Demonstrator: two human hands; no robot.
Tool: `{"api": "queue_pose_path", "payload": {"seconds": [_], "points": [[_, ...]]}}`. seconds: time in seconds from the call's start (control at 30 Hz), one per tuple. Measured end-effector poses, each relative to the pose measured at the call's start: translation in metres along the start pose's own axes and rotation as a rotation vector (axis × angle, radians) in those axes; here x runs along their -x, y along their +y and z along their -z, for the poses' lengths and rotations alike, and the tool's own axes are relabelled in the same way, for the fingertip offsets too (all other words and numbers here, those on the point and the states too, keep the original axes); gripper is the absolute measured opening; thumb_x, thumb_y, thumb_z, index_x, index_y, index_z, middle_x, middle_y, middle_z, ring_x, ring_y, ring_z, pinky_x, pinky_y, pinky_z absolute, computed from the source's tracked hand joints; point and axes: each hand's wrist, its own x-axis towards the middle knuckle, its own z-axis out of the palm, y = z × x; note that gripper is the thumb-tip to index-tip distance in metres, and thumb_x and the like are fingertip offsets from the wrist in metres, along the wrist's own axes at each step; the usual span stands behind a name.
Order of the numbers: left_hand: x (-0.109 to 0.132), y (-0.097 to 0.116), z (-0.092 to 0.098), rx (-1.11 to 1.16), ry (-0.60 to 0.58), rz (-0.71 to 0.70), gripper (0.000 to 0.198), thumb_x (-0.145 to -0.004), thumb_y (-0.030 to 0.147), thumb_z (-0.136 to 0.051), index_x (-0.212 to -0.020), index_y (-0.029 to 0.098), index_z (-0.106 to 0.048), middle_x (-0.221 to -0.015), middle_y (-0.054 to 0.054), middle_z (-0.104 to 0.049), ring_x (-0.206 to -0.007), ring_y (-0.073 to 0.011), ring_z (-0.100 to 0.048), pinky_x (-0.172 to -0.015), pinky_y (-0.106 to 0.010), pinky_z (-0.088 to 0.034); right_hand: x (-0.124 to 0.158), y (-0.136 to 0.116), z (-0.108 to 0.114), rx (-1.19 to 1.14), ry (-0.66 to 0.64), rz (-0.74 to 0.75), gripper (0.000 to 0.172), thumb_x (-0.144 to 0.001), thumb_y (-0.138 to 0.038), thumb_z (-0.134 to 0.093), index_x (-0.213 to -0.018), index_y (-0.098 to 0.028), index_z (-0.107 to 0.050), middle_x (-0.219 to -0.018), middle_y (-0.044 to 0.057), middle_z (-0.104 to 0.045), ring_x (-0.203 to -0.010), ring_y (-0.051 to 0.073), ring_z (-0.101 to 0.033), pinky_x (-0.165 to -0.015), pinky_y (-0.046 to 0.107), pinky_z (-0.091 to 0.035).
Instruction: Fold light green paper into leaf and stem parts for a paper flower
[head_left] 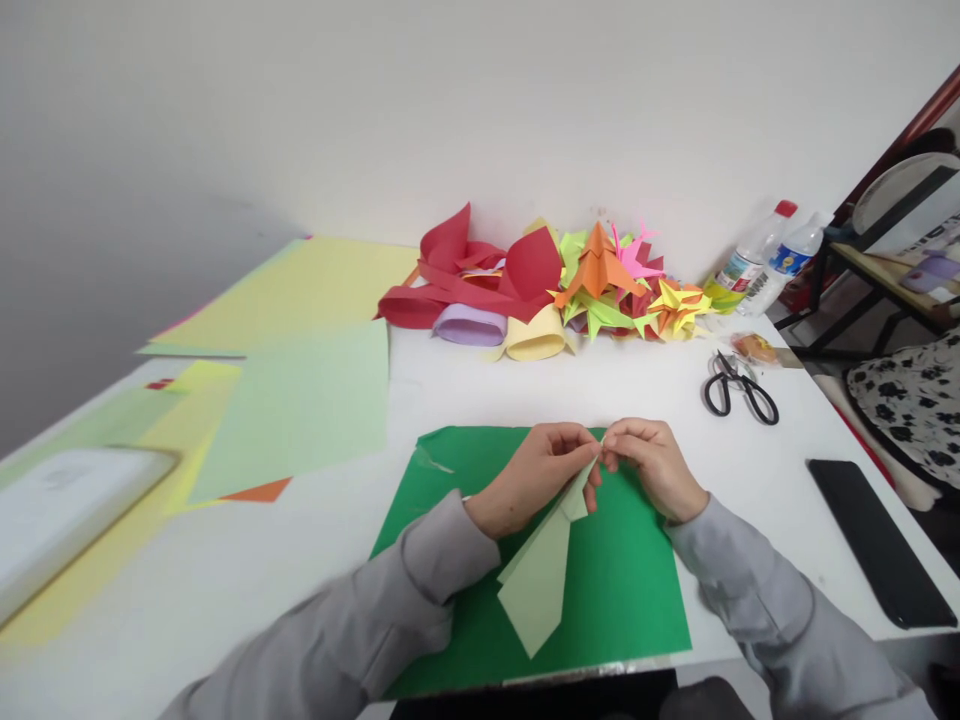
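Observation:
A pale green folded paper (538, 582) slants above a dark green sheet (630, 590), its broad pointed end toward me and its narrow tip away. My left hand (541, 474) grips the paper near the narrow end, thumb on top and fingers behind it. At the very tip, my right hand (651, 462) pinches the paper between thumb and fingers. The two hands nearly touch there. A small folded flap shows just below my left fingers. The tip itself is mostly hidden by the fingertips.
Black-handled scissors (739, 388) and a black phone (877, 540) lie at the right. Folded paper shapes (596, 262) are heaped against the wall, beside two plastic bottles (787, 258). Coloured paper sheets (315, 400) and a white device (75, 510) lie at the left.

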Motion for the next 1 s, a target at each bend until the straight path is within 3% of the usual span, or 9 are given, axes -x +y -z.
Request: {"api": "queue_pose_path", "payload": {"seconds": [0.2, 0.4, 0.7, 0.87, 1.0], "points": [[0.0019, 0.0019, -0.0019, -0.059, 0.042, 0.011, 0.023, -0.073, 0.032, -0.062, -0.061, 0.014, -0.056, -0.049, 0.002, -0.057, -0.035, -0.0111, -0.055, -0.039, -0.021, -0.040, -0.0002, 0.0043, 0.0016, -0.044, -0.078, 0.006, 0.020, -0.077, -0.030, -0.065, -0.064, -0.016, -0.066, -0.056, 0.000, -0.063, -0.053, 0.011, -0.055, -0.057, 0.026, -0.041], [0.0019, 0.0031, -0.0043, -0.080, 0.044, -0.007, 0.021, -0.071, 0.029, -0.061, -0.058, 0.014, -0.056, -0.048, 0.002, -0.056, -0.034, -0.0100, -0.055, -0.039, -0.020, -0.040, -0.0004, -0.0017, 0.0009, 0.060, -0.099, 0.033, 0.027, -0.077, -0.037, -0.068, -0.061, -0.016, -0.062, -0.055, -0.001, -0.061, -0.052, 0.011, -0.054, -0.058, 0.026, -0.040], [0.0014, 0.0013, -0.0020, -0.061, 0.047, -0.005, 0.023, -0.072, 0.031, -0.063, -0.059, 0.013, -0.057, -0.049, 0.002, -0.058, -0.035, -0.0109, -0.055, -0.041, -0.022, -0.041, 0.0002, -0.0032, -0.0008, 0.063, -0.072, 0.059, 0.028, -0.075, -0.040, -0.068, -0.063, -0.016, -0.062, -0.055, -0.001, -0.060, -0.053, 0.011, -0.052, -0.058, 0.026, -0.039], [0.0013, 0.0001, -0.0004, 0.046, -0.012, 0.024, 0.024, -0.072, 0.034, -0.066, -0.065, 0.012, -0.062, -0.060, -0.004, -0.065, -0.048, -0.0136, -0.061, -0.048, -0.024, -0.042, -0.0018, -0.0005, 0.0036, 0.046, -0.020, 0.094, 0.027, -0.078, -0.039, -0.067, -0.064, -0.017, -0.060, -0.057, -0.001, -0.060, -0.053, 0.012, -0.053, -0.057, 0.027, -0.040], [0.0009, 0.0010, -0.0011, 0.057, 0.062, 0.000, 0.024, -0.069, 0.034, -0.072, -0.070, 0.012, -0.060, -0.060, -0.004, -0.066, -0.054, -0.0138, -0.061, -0.049, -0.022, -0.035, -0.0020, 0.0012, 0.0046, 0.052, 0.025, 0.115, 0.030, -0.081, -0.043, -0.063, -0.066, -0.018, -0.059, -0.057, -0.002, -0.058, -0.053, 0.012, -0.052, -0.057, 0.027, -0.042]]}}
